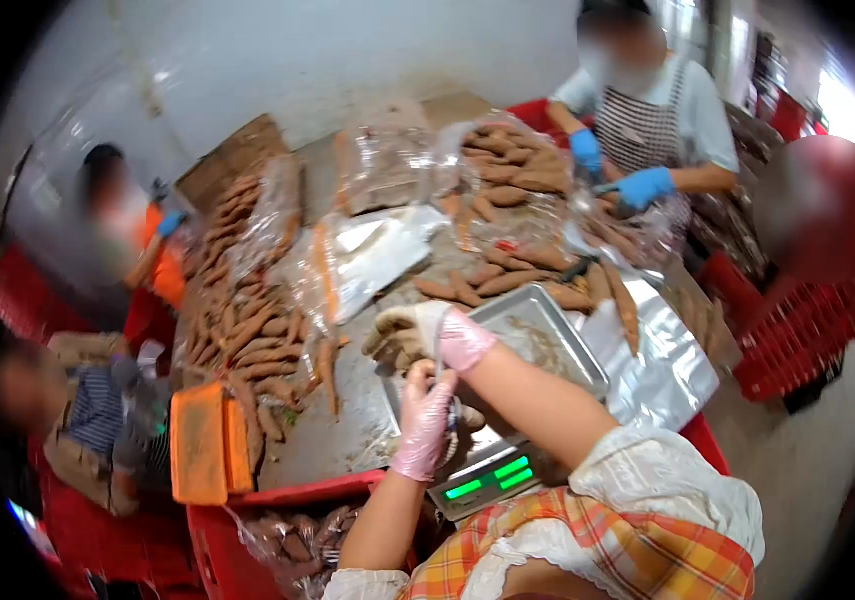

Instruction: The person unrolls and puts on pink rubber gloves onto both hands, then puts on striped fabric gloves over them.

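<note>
My right hand [400, 334] reaches across from the right in a soiled whitish work glove over a pink glove. Its fingers are loosely bent and apart, and I see nothing held in them. Just below, my left hand [424, 425] wears a thin pink glove, its fingers closed near the right wrist. What it pinches is hidden; a thin pale strip shows beside the fingertips. Both hands are over the left side of a metal weighing tray [558, 335]. The scale's green-lit display [491, 482] is under my forearms.
Sweet potatoes [258, 335] lie heaped at left, with more [518, 165] in plastic at the back. Silver bags [383, 255] lie on the table. An orange basket [200, 445] and a red crate [210, 545] stand at front left. Several people sit or stand around; one wears blue gloves [645, 187].
</note>
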Demonstrator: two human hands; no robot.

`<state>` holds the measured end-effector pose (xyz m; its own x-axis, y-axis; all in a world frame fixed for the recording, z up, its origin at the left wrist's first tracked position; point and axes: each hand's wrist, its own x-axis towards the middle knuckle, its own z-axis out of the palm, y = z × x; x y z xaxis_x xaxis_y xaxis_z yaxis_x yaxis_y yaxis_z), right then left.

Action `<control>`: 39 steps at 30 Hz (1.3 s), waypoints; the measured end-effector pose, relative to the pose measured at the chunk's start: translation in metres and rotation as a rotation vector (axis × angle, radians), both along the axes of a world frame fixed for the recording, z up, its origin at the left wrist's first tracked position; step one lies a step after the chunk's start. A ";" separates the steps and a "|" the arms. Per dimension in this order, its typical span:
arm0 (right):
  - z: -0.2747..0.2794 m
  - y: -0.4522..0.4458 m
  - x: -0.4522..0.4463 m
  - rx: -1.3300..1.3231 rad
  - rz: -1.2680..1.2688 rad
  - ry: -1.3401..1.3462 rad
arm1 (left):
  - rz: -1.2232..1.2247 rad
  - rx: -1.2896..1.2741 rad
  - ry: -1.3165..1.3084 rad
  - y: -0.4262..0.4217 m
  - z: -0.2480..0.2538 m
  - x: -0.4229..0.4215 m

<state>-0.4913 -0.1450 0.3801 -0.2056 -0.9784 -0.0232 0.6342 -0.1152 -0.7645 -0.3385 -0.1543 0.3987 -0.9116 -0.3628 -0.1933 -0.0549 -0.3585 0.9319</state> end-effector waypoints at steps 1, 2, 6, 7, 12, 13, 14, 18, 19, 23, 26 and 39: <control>0.009 0.000 0.004 0.125 -0.171 0.143 | 0.002 0.076 -0.020 0.006 0.018 0.000; 0.007 -0.009 -0.006 0.006 -0.313 0.156 | -0.010 0.083 -0.036 0.004 0.008 -0.003; -0.004 -0.014 -0.028 0.599 -0.695 1.778 | 0.139 -0.477 0.088 -0.005 -0.004 -0.013; -0.010 -0.015 -0.025 0.553 -0.625 1.755 | 0.213 -0.662 0.186 -0.014 -0.009 -0.021; -0.015 -0.022 -0.023 0.605 -0.273 1.564 | 0.384 -0.911 -0.050 -0.034 -0.007 -0.045; -0.022 -0.022 -0.025 0.552 -0.228 1.469 | 0.394 -0.935 -0.057 -0.039 -0.010 -0.050; -0.025 -0.020 -0.022 0.485 -0.199 1.410 | 0.432 -1.121 -0.036 -0.041 -0.009 -0.054; -0.027 -0.008 -0.024 0.385 -0.245 1.244 | 0.325 -1.436 0.061 -0.034 0.000 -0.073; -0.023 -0.003 -0.028 0.372 -0.285 1.141 | 0.248 -1.601 -0.071 -0.012 0.020 -0.071; -0.002 0.012 -0.055 0.208 -0.351 0.185 | 0.111 -1.750 0.120 0.025 0.036 -0.067; 0.019 0.012 -0.073 -0.155 -0.429 -0.407 | 0.200 -1.575 0.211 0.019 0.026 -0.069; 0.096 0.045 -0.020 -0.849 -0.156 0.224 | -0.031 -0.265 -0.023 0.023 -0.036 -0.086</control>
